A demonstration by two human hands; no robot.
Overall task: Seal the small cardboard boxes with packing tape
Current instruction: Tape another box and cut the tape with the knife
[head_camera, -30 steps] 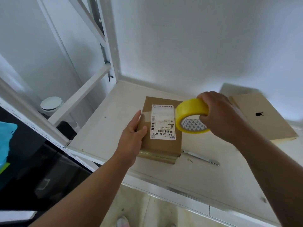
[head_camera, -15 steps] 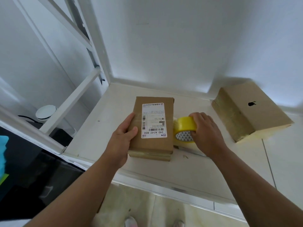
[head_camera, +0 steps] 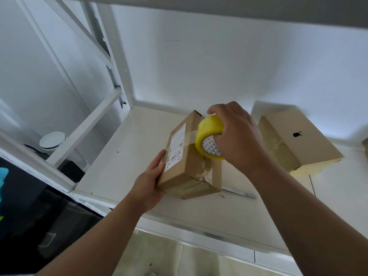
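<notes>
A small brown cardboard box (head_camera: 196, 170) with a white shipping label stands tipped up on its long edge on the white shelf (head_camera: 127, 156). My left hand (head_camera: 151, 180) grips its near left corner, thumb on the label side. My right hand (head_camera: 237, 136) holds a yellow roll of packing tape (head_camera: 209, 136) against the box's upturned face, fingers through the core. Clear tape runs across that face and over the near end.
A second cardboard box (head_camera: 298, 142) with a black logo sits on the shelf to the right. A thin metal blade or cutter (head_camera: 241, 193) lies on the shelf by the box's near right corner. White shelf posts and a diagonal brace (head_camera: 85, 124) rise at left.
The box lay flat, label up; my left hand has tipped it up on its edge. My right hand lifted the tape roll from the shelf beside the box onto its upturned face.
</notes>
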